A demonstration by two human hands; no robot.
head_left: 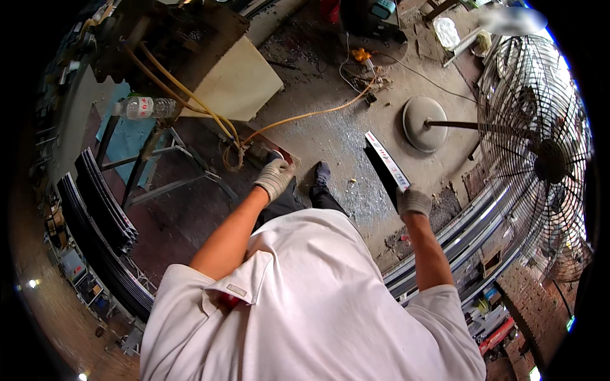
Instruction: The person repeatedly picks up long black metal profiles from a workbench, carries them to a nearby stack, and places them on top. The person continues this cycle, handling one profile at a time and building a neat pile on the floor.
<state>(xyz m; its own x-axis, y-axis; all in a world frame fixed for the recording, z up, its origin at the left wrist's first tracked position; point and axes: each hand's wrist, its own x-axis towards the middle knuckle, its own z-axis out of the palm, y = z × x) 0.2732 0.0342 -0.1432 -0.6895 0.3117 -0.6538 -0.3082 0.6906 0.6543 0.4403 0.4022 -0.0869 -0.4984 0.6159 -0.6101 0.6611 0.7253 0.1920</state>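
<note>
My right hand (415, 202), in a grey work glove, is closed round the near end of a long dark metal profile (384, 173). A white printed strip runs along one edge of the profile, which points away and slightly left above the floor. My left hand (276, 178), in a pale glove, hangs beside my left leg with its fingers curled. Whether anything is inside that grip is hidden. Just beyond its knuckles lies a reddish patch by a floor edge (283, 154). My dark shoe (321, 173) stands between the two hands.
A large pedestal fan (548, 162) with a round base (424, 124) stands at right. Yellow hoses (305, 116) cross the metal-flecked floor. At left are a plastic bottle (147, 108), a metal frame (168, 152) and stacked dark profiles (101, 247). More long profiles (467, 238) lie at right.
</note>
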